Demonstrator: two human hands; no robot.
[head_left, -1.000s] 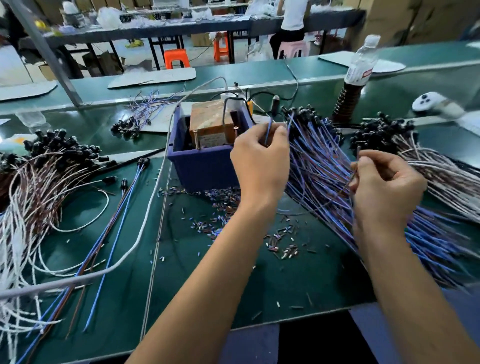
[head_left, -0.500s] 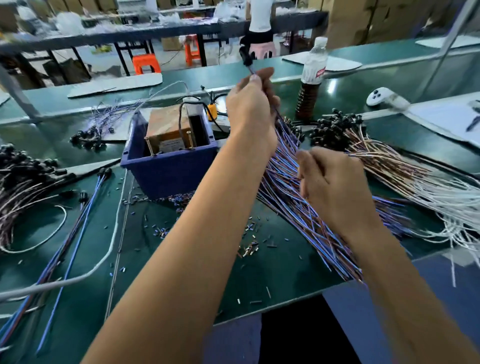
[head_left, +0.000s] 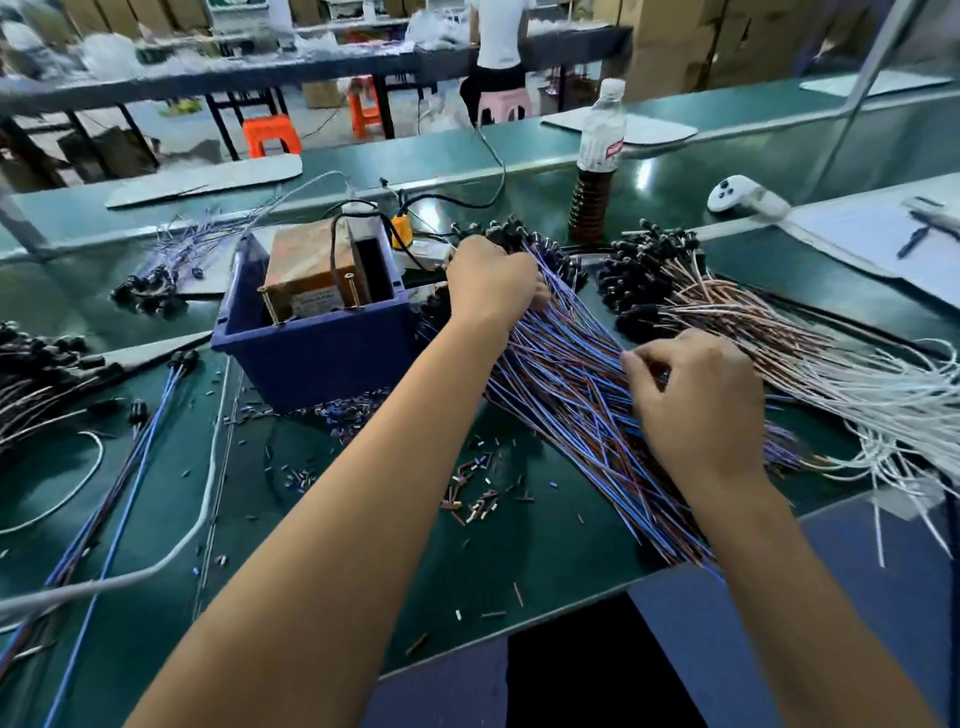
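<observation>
The left hand (head_left: 493, 283) curls its fingers round the black-capped end of the blue-and-brown wire bundle (head_left: 571, 395), just right of the blue bin (head_left: 311, 358). The right hand (head_left: 696, 405) pinches strands at the bundle's middle, farther right of the bin. The bundle lies fanned on the green table (head_left: 519, 561), with a white-and-brown wire bundle (head_left: 779, 332) still farther right, a bottle (head_left: 597, 156) behind the bin's right, and cut scraps (head_left: 472, 499) in front of the bin.
</observation>
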